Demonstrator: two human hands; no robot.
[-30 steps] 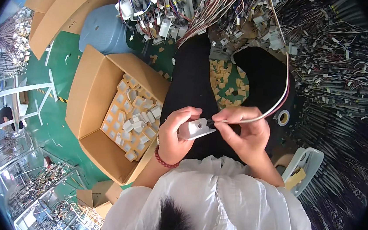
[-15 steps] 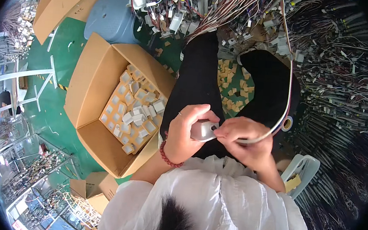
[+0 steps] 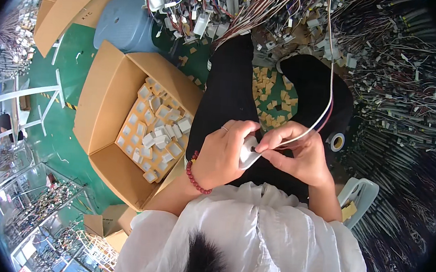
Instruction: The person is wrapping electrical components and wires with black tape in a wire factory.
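Seen from the head camera, the left hand (image 3: 222, 154) has its grip clamped around a small white plastic housing (image 3: 248, 153), smooth and rounded, held over the lap. The right hand (image 3: 299, 156) touches the housing's right edge, its fingertips pinched together on a thin pale wire (image 3: 326, 101) that arcs up toward the tangled cable bundles (image 3: 223, 12). Most of the housing is hidden by both hands. A bead bracelet (image 3: 194, 174), dark red and glossy, circles the left wrist. Left of the housing stands an open cardboard box (image 3: 108, 93) of matt white parts. Right of it lies a roll of tape (image 3: 337, 142), partly cut off by the knee.
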